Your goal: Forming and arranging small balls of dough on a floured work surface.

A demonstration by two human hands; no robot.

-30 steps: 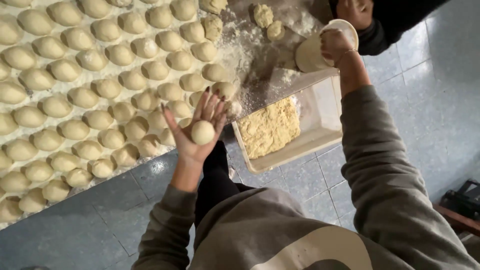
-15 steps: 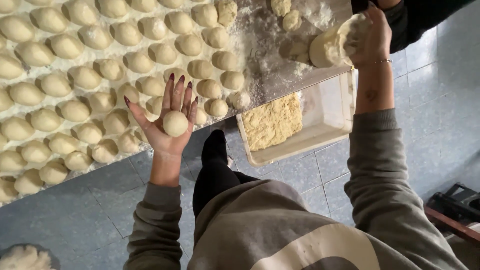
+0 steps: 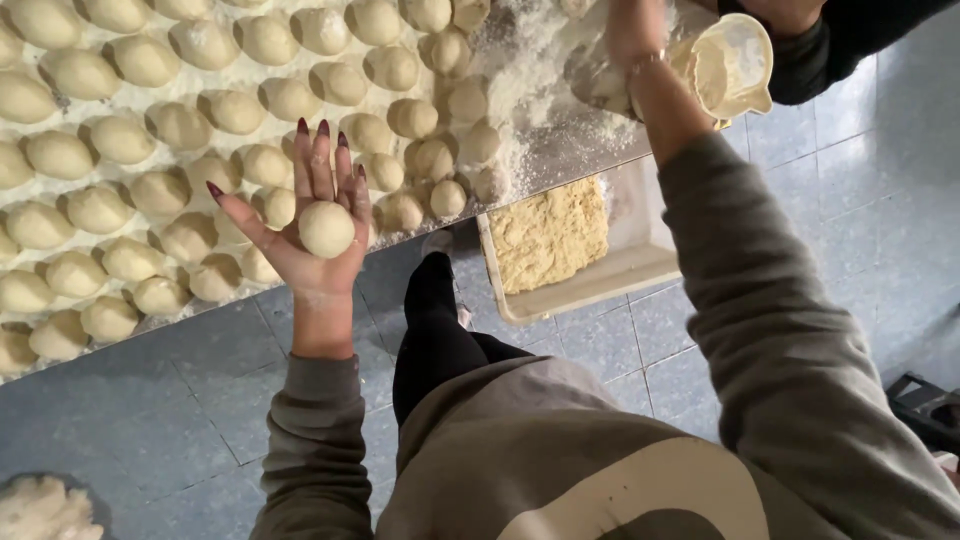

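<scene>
- Nearest: my grey sweatshirt and dark trouser leg [image 3: 432,330] over the blue-grey tiled floor [image 3: 150,430]. One pale lump of dough [image 3: 40,508] at the bottom left corner of view, on the floor or something low; cannot tell which.
- My left hand [image 3: 305,225] is palm up, fingers spread flat, not gripping. One dough ball [image 3: 327,229] rests loose on the palm, above the near edge of the worktop [image 3: 560,150].
- One shallow pale tray [image 3: 620,270] sticks out below the worktop's near edge, to the right of my leg. One slab of crumbly yellow dough [image 3: 548,232] lies in its left part.
- On the worktop: shaped dough balls [image 3: 180,125] in slanting rows, filling it from the left edge to past the middle. Too many for an exact count, several dozen at least; some are cut off by the frame.
- Loose flour [image 3: 530,70] is heaped to the right of the rows.
- My right hand [image 3: 632,30] is up at the far right of the worktop, over the flour, mostly cut off by the frame's top. Cannot tell how its fingers stand.
- Farthest: another person's dark sleeve [image 3: 850,40], with one pale floury jug [image 3: 735,65] just beside my right wrist.
</scene>
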